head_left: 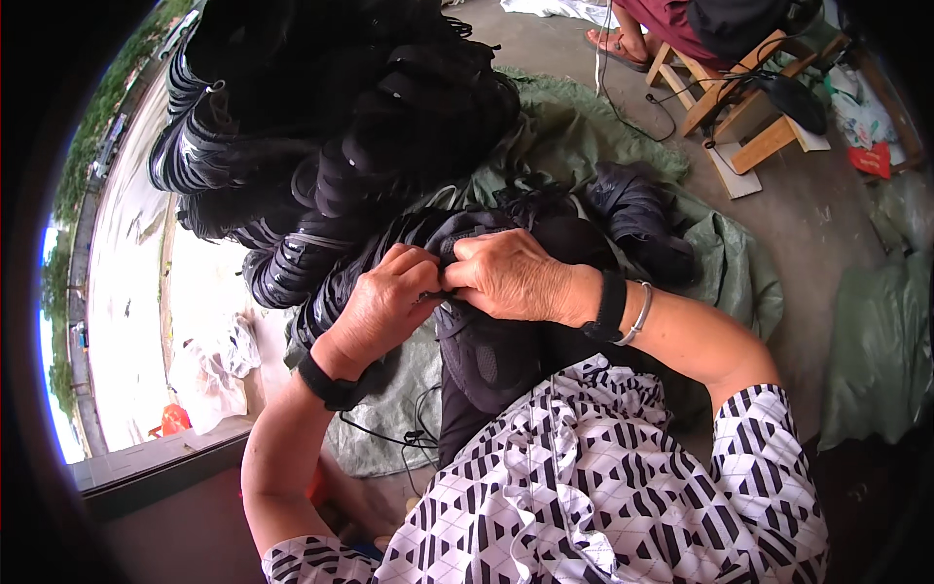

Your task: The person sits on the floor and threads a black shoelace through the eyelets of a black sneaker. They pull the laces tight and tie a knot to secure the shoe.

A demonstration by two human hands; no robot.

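Observation:
My left hand (387, 298) and my right hand (513, 275) meet in front of me, over my lap. Both have their fingers pinched on a black fabric piece (465, 234), thumbs and fingertips almost touching each other. The exact spot they grip is hidden behind the fingers. Just below the hands, dark cloth with a smooth oval patch (477, 358) lies over my leg. Close beyond the fingers rises a big heap of black fabric pieces (360, 127), many of them layered in curved, bundled stacks.
A dark bundle (642, 219) lies right of the heap on a green tarp (730, 258). Farther off, a person (671, 24) sits by a wooden stool (725, 88) with a cable trailing near it. Plastic bags (209, 375) lie at the left, and a green sack (876, 350) at the right.

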